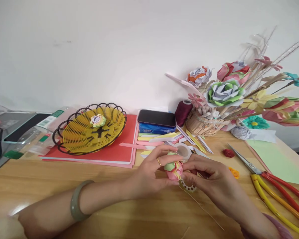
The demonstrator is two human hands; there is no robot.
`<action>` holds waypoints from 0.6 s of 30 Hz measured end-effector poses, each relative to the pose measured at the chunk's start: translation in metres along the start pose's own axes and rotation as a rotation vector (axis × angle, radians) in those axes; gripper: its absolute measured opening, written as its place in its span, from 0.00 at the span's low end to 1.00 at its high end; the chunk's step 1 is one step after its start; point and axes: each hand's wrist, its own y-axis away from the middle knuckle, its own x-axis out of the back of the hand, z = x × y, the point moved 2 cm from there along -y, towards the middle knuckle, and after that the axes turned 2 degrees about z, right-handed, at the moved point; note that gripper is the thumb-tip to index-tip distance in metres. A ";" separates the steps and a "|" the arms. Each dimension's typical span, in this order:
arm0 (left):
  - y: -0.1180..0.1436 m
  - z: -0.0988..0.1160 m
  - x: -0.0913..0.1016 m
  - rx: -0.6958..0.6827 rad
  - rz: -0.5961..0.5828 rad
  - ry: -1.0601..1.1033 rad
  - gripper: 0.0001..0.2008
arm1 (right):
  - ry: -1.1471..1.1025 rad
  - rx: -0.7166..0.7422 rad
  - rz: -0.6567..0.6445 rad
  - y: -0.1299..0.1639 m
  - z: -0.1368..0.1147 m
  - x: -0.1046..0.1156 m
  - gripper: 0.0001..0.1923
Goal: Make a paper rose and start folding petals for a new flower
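My left hand is closed around a small folded paper flower in pink, green and yellow. A ring and a green bangle are on that hand and wrist. The thumb and fingertips of my right hand pinch the flower's right side; exactly what lies between them is partly hidden. A thin pale thread trails from below the flower across the wooden table toward the front. Just behind the flower stands a white tape roll. Under my right fingers shows part of a ring-shaped piece with dark dots.
A yellow woven basket with another paper flower rests on red paper. Paper strips, a phone on a blue packet, maroon thread spool and flower arrangement stand behind. Scissors and yellow-handled pliers lie right.
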 end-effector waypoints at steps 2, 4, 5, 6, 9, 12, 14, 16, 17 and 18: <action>0.000 -0.001 0.000 0.012 0.005 0.007 0.24 | -0.022 0.032 -0.027 0.000 0.000 0.002 0.08; 0.000 -0.001 0.000 0.000 0.004 0.010 0.25 | -0.010 0.039 -0.034 0.000 0.000 0.003 0.09; 0.000 0.000 0.000 -0.009 0.005 0.008 0.25 | -0.002 0.034 -0.035 0.000 0.000 0.002 0.09; 0.000 0.000 0.000 -0.017 0.005 0.007 0.25 | 0.005 0.022 -0.031 0.000 0.000 0.002 0.09; 0.000 0.002 -0.001 -0.045 0.002 -0.014 0.25 | 0.007 -0.010 -0.006 0.000 0.000 -0.002 0.08; -0.001 0.002 -0.001 -0.048 -0.003 -0.020 0.25 | 0.019 -0.027 0.035 0.000 -0.001 -0.006 0.08; -0.001 0.003 -0.001 -0.042 -0.005 -0.018 0.25 | 0.038 -0.038 0.059 0.000 -0.001 -0.007 0.08; -0.001 0.002 -0.001 -0.017 -0.008 -0.007 0.24 | 0.047 -0.048 0.074 -0.001 -0.001 -0.007 0.07; -0.001 0.001 -0.001 0.007 -0.007 0.007 0.25 | 0.043 -0.049 0.074 -0.001 -0.001 -0.006 0.07; -0.001 0.001 -0.001 0.037 -0.005 0.029 0.25 | 0.033 -0.049 0.067 -0.001 -0.001 -0.005 0.07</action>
